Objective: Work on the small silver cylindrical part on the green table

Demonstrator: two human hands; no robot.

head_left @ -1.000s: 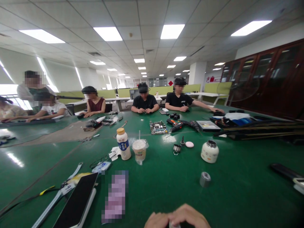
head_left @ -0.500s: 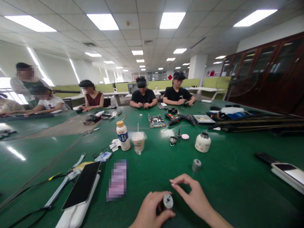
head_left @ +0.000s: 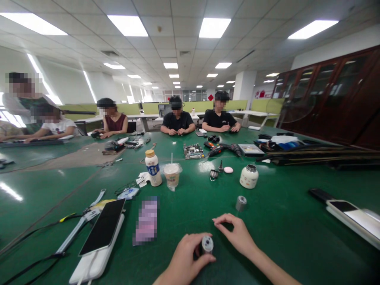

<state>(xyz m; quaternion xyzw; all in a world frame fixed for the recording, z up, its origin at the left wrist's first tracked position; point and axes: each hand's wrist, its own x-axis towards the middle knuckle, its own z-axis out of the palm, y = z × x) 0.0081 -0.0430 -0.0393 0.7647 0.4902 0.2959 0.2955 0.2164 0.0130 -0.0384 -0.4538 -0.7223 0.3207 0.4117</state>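
Observation:
My left hand (head_left: 190,255) is wrapped round a small metal cylinder (head_left: 207,245), which looks like a small electric motor. Its grey end face with dark holes points up, between my thumb and forefinger. To its right, my right hand (head_left: 236,233) is raised apart from the cylinder, thumb and fingertips pinched together. Whatever they hold, if anything, is too small to make out. A second metal cylinder (head_left: 241,203) of similar size stands on the green table just beyond my right hand.
Phones on white power banks lie left (head_left: 103,225) and right (head_left: 344,209). Farther off stand a milk bottle (head_left: 153,168), a plastic cup (head_left: 172,176) and a white jar (head_left: 249,176). A circuit board (head_left: 193,151) and power drill (head_left: 218,150) lie beyond. Several people sit across the table.
The camera view has shifted slightly, and both hands appear a little higher in the picture. My left hand keeps the metal cylinder; my right hand stays pinched.

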